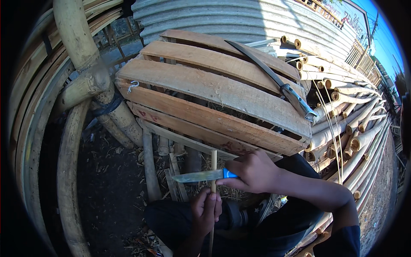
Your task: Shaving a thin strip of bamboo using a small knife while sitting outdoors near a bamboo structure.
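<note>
My right hand (252, 171) grips a knife (201, 175) by its blue handle, with the blade pointing left. The blade lies across a thin bamboo stick (213, 167) that stands nearly upright. My left hand (205, 212) holds that stick lower down, just below the blade. Both hands work above my dark-clothed lap.
A wooden slat crate (205, 90) lies in front of me with a long curved machete (274, 77) resting on top. Stacked bamboo poles (355, 124) fill the right side. Thick bamboo posts (85, 77) stand at the left. Corrugated metal sheet (239, 17) is behind. Shavings litter the dirt (111, 180).
</note>
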Tool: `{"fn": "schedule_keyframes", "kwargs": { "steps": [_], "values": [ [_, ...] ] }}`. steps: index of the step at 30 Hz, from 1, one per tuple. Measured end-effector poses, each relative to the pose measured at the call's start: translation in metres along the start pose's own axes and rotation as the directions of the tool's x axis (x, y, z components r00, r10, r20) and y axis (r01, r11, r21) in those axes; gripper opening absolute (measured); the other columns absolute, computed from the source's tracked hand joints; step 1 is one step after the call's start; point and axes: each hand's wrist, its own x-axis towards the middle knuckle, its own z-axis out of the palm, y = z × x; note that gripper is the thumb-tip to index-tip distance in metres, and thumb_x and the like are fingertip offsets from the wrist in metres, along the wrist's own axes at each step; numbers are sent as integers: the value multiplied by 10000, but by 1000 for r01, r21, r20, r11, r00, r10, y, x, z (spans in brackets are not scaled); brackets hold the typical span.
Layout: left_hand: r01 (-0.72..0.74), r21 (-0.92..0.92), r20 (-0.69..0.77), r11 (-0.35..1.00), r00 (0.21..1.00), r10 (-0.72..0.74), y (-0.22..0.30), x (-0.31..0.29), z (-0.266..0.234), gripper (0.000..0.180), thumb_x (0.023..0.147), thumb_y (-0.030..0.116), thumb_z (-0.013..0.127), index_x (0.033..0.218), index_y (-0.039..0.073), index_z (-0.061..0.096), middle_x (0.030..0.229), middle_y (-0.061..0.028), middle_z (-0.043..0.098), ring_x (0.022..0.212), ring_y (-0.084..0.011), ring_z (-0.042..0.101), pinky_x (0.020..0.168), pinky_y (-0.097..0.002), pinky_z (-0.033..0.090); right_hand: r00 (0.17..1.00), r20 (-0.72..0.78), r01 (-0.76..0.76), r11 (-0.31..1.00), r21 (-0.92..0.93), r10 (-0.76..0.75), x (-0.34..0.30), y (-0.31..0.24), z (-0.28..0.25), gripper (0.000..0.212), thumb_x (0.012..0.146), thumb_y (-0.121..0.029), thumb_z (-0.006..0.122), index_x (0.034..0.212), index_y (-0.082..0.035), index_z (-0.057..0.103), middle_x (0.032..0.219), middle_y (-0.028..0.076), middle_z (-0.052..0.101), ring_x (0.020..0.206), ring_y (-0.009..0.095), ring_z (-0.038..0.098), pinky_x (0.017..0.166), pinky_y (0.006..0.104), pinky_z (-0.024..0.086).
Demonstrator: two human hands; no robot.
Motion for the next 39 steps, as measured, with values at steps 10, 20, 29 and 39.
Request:
{"fn": "schedule_keyframes", "kwargs": {
  "steps": [10, 20, 29, 39],
  "values": [
    [-101, 604, -48, 790, 986, 162, -5, 6, -2, 118, 941, 98, 496, 918, 4, 564, 546, -65, 528, 445, -154, 545, 419, -283, 385, 999, 28, 33, 998, -51, -32, 2, -9, 5, 543, 903, -543, 467, 680, -67, 606, 495, 96, 560, 435, 283, 591, 422, 387, 475],
    [-210, 853, 33, 478, 935, 353, -3, 9, 2, 103, 896, 96, 575, 936, 2, 589, 620, -154, 594, 522, -305, 608, 458, -386, 436, 969, 92, -213, 965, -155, 229, 5, -9, -6, 573, 907, -558, 454, 634, -89, 639, 441, 82, 526, 403, 243, 579, 384, 358, 442],
    [-97, 807, -46, 582, 973, 225, -2, 2, -1, 97, 901, 96, 574, 907, 0, 585, 608, -134, 592, 500, -246, 610, 447, -354, 429, 977, -127, -195, 954, -227, 170, 5, 9, -7, 515, 880, -542, 513, 653, -87, 589, 423, 47, 495, 368, 213, 554, 363, 327, 425],
    [79, -242, 118, 967, 992, -52, -3, 0, 0, 253, 1012, 249, 359, 920, 32, 453, 469, 37, 323, 343, -39, 259, 368, -211, 245, 976, -91, -193, 979, 66, 199, -2, 11, -2, 503, 856, -544, 554, 672, -75, 553, 455, 69, 471, 425, 270, 548, 407, 372, 413]
  ]
}}
